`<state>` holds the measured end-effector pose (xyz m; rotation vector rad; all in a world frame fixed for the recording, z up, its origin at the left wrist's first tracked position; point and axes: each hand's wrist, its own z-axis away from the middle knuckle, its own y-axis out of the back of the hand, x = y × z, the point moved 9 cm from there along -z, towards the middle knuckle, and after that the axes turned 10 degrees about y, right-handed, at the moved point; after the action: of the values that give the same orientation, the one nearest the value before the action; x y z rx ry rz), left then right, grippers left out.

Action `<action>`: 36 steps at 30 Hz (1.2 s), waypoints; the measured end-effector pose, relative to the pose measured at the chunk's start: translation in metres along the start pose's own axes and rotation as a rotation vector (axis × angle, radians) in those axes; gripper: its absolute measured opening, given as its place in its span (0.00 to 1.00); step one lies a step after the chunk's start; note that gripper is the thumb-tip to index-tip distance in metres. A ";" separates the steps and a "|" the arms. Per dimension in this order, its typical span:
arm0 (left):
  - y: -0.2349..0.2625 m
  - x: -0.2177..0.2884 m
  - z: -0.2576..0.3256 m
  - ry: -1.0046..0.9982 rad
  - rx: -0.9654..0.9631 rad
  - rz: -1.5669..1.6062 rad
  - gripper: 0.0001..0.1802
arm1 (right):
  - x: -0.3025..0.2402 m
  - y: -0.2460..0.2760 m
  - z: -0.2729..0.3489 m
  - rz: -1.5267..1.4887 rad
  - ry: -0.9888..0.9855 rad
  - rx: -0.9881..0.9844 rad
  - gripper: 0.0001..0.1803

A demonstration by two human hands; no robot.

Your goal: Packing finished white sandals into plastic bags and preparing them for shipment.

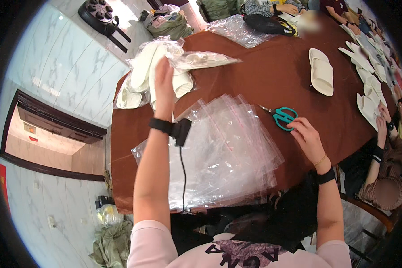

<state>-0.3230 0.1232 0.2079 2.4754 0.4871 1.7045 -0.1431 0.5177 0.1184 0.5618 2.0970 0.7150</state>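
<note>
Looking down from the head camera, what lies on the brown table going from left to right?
Bagged white slippers with the left hand on them → stack of clear plastic bags → teal scissors at the right hand → loose white slipper.

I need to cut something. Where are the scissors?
The teal scissors lie on the brown table, right of the clear bag stack, at the right hand's fingertips.
</note>
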 end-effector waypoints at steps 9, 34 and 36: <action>0.017 0.078 0.003 0.171 -0.200 0.173 0.28 | 0.005 -0.023 0.008 0.050 0.024 -0.130 0.07; 0.216 0.036 0.397 0.367 0.559 0.390 0.22 | -0.140 -0.182 0.018 -0.369 -0.268 -0.463 0.13; 0.229 0.022 0.420 0.388 0.620 0.418 0.15 | -0.144 -0.204 0.021 -0.160 -0.171 -0.477 0.14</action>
<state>0.1190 -0.0438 0.1314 2.7941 0.6487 2.5573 -0.0745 0.2853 0.0544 0.1804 1.7089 0.9955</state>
